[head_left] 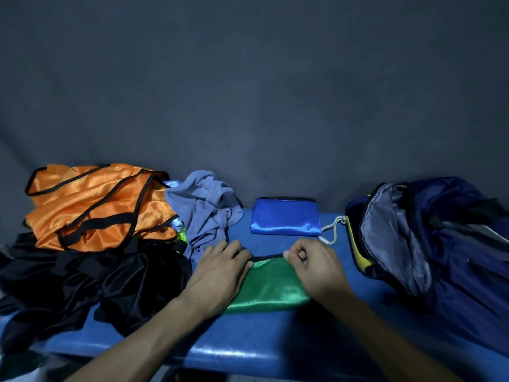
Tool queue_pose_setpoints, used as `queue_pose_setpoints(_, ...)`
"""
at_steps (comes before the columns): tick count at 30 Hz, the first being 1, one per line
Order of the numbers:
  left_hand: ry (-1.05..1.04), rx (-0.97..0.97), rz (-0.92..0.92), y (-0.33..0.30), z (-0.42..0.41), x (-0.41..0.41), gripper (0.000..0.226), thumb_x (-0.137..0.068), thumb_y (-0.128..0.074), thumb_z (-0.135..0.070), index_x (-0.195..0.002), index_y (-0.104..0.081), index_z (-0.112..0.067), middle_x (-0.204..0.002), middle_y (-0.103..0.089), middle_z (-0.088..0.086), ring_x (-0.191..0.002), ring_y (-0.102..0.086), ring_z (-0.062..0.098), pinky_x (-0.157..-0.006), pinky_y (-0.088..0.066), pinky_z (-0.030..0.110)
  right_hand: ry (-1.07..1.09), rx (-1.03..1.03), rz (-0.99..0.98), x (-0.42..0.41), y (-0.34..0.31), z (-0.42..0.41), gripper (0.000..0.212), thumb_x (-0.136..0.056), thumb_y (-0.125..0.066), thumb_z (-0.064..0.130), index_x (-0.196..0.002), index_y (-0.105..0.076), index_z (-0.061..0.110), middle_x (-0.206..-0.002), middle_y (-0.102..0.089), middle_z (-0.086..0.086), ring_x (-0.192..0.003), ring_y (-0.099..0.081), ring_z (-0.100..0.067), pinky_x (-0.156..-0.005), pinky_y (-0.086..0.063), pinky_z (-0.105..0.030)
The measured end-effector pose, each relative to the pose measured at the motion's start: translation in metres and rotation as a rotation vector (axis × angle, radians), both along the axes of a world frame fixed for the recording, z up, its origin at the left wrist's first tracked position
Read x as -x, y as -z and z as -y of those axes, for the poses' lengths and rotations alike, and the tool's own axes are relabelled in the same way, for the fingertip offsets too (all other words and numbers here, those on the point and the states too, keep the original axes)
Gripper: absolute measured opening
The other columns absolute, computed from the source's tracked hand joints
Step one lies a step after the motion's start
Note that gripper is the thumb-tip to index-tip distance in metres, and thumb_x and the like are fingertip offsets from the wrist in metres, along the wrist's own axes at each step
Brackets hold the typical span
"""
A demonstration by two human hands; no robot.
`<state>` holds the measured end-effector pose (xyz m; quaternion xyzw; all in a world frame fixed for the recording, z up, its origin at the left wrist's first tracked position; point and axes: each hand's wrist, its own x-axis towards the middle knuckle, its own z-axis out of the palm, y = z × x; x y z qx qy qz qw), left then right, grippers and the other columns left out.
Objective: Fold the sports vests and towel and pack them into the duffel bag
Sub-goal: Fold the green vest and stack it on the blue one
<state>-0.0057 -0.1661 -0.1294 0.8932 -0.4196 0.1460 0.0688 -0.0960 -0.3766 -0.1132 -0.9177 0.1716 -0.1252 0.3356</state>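
A green sports vest (pixel 268 288) with black trim lies folded small on the blue bench, between my hands. My left hand (pixel 220 268) and my right hand (pixel 316 267) each pinch its far black-trimmed edge. A folded blue vest (pixel 285 216) sits just beyond it. At the left lie an orange vest (pixel 93 205), crumpled black vests (pixel 91 282) and a grey-blue towel (pixel 206 208), all unfolded. The navy duffel bag (pixel 429 238) stands open at the right, its grey lining showing.
The blue bench (pixel 248 351) ends close to me at its front edge. A white drawstring cord (pixel 333 230) hangs from the bag toward the blue vest. A dark grey cloth backdrop (pixel 248 92) closes off the back.
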Motion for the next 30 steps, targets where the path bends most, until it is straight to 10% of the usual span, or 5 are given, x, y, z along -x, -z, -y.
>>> queue_pose_setpoints(7,0.052,-0.103,-0.391,-0.016,-0.005,-0.009,0.061,-0.102,-0.01,-0.057,-0.146,-0.046,-0.035,-0.104,-0.045,-0.013,-0.101,-0.042,0.012,-0.089,-0.027,0.036,-0.029,-0.386,0.201,-0.004,-0.021,0.004,0.022,-0.081,-0.084,0.032,-0.068,-0.07,0.022,-0.059,-0.062,0.005,-0.055,-0.051,-0.006,-0.059,-0.045,-0.032)
queue_pose_setpoints(14,0.182,-0.088,-0.766,-0.041,-0.016,-0.02,0.031,-0.107,-0.035,-0.05,-0.086,-0.046,-0.03,-0.092,-0.044,-0.008,-0.098,-0.041,0.01,-0.097,-0.032,0.034,-0.136,-0.462,0.238,-0.007,-0.035,0.009,0.015,-0.082,-0.085,0.017,-0.072,-0.074,0.017,-0.074,-0.074,-0.002,-0.074,-0.071,-0.029,-0.072,-0.058,-0.037)
queue_pose_setpoints(19,0.209,0.288,-0.894,-0.05,-0.009,-0.023,0.028,-0.106,-0.05,-0.041,-0.085,-0.061,-0.024,-0.075,-0.056,-0.008,-0.07,-0.05,0.003,-0.068,-0.042,0.028,-0.104,-0.577,0.301,-0.016,-0.039,0.021,0.015,-0.081,-0.085,0.01,-0.072,-0.073,0.013,-0.075,-0.074,-0.009,-0.069,-0.067,-0.025,-0.071,-0.053,-0.039)
queue_pose_setpoints(24,0.078,0.736,-0.923,-0.059,0.03,-0.045,0.012,-0.095,-0.069,-0.02,-0.094,-0.078,-0.011,-0.077,-0.07,-0.014,-0.075,-0.058,-0.003,-0.073,-0.045,0.016,-0.006,-0.642,0.375,-0.034,-0.041,0.043,0.015,-0.082,-0.084,0.011,-0.073,-0.072,0.01,-0.07,-0.066,-0.024,-0.063,-0.051,-0.016,-0.066,-0.037,-0.034)
queue_pose_setpoints(30,0.024,0.838,-0.993,-0.064,0.093,-0.112,0.006,-0.09,-0.075,-0.021,-0.089,-0.08,-0.019,-0.084,-0.075,-0.004,-0.08,-0.062,0.006,-0.078,-0.049,0.024,0.085,-0.229,0.458,-0.068,-0.039,0.077,0.008,-0.091,-0.073,0.01,-0.097,-0.071,0.015,-0.105,-0.064,-0.006,-0.088,-0.068,-0.011,-0.08,-0.054,-0.02)
